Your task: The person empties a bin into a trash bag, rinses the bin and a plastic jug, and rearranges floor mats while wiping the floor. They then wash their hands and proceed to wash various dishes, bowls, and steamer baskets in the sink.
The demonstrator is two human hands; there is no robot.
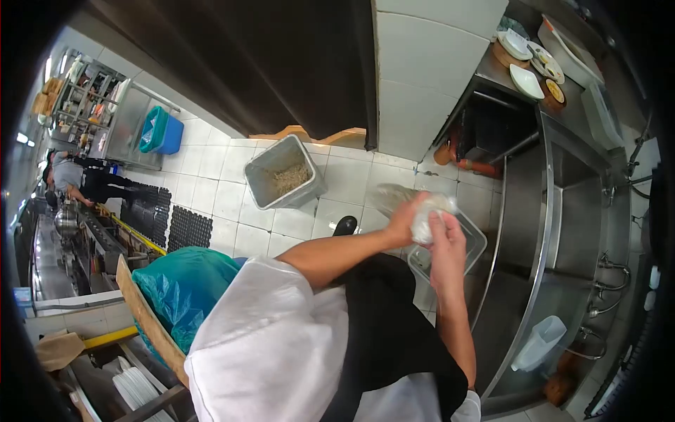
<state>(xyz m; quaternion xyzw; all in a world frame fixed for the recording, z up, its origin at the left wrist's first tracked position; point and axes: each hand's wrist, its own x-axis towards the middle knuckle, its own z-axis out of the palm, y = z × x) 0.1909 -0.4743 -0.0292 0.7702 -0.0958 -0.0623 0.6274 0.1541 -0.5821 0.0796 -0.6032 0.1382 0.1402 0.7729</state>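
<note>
My left hand (403, 222) and my right hand (447, 246) are close together in front of my body. Between them is a clear plastic bag (423, 226), bunched up and whitish, with both hands closed on it. A loose part of the bag stretches out past my left hand and is smeared by motion; what it holds, if anything, I cannot make out. Beneath my hands a translucent plastic tub (475, 238) stands low beside the sink unit, partly hidden by my arms.
A grey bin (256, 184) with brownish scraps stands on the tiled floor (344, 176). Steel sinks (562, 225) line the right, with a clear pitcher (540, 343) and dishes (526, 81). A green-bagged bin (186, 285) is at left; a person (67, 176) works farther off.
</note>
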